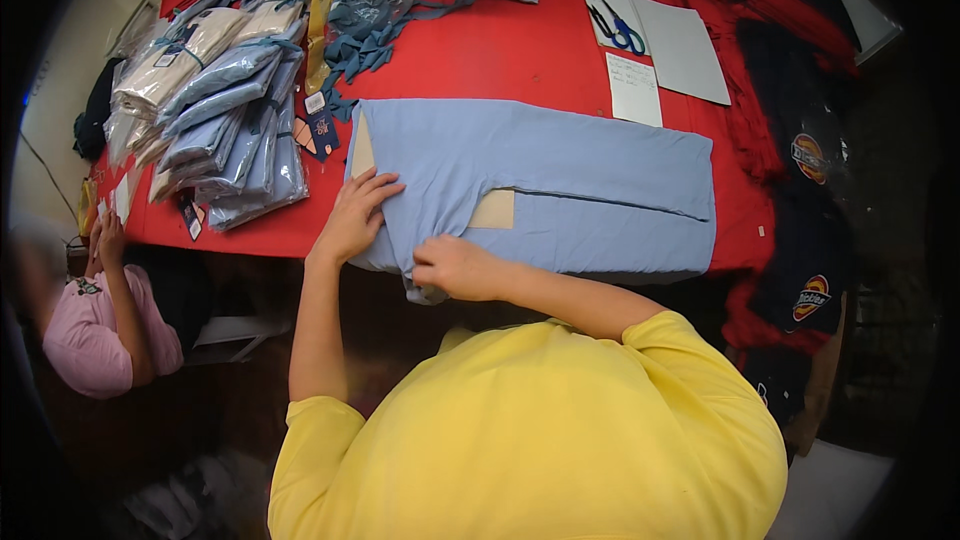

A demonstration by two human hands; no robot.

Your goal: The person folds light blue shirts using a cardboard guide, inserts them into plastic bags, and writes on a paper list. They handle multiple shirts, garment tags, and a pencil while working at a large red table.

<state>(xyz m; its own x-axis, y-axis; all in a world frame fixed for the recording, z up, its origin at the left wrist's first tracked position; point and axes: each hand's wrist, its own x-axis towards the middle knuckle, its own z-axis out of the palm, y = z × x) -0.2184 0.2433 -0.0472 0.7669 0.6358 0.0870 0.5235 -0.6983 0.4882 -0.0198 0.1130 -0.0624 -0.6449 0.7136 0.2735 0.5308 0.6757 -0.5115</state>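
Observation:
A pair of light blue trousers lies flat across the near part of the table, legs toward the right. Beige board shows through the gap between the legs, and another beige patch shows at the left end. My left hand rests flat on the left end of the cloth, its fingers stretched out and its tips beside the beige patch. At the near edge, my right hand is closed on the trousers' fabric, which bunches and hangs slightly over the table edge there.
Bagged folded garments are piled at the left, with blue fabric ties and a tag beside them. Scissors lie by papers on the red cloth. Dark garments stack right. A person in pink sits left.

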